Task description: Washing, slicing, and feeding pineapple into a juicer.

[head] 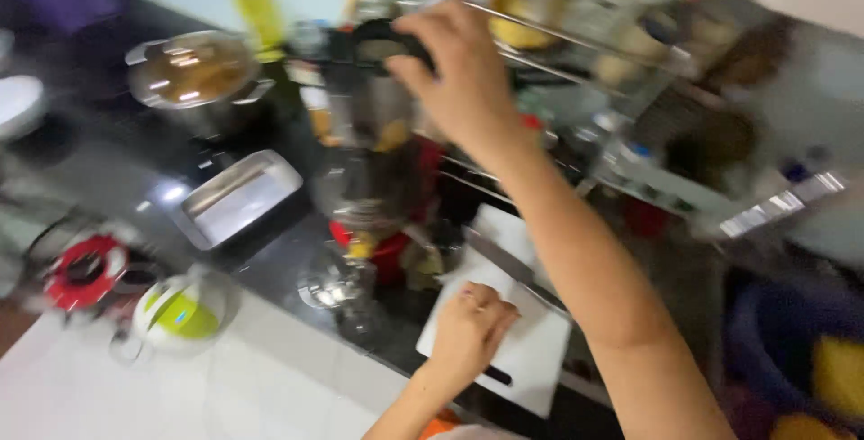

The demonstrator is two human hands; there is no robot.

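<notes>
Gripping black lid (382,42), rt hand (459,71)

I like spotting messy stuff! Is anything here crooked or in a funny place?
Yes: the white rectangular cutting board juts past the black counter's edge, with a long steel knife lying slanted across it, beside the left hand. The picture is too blurry to spot spills.
</notes>
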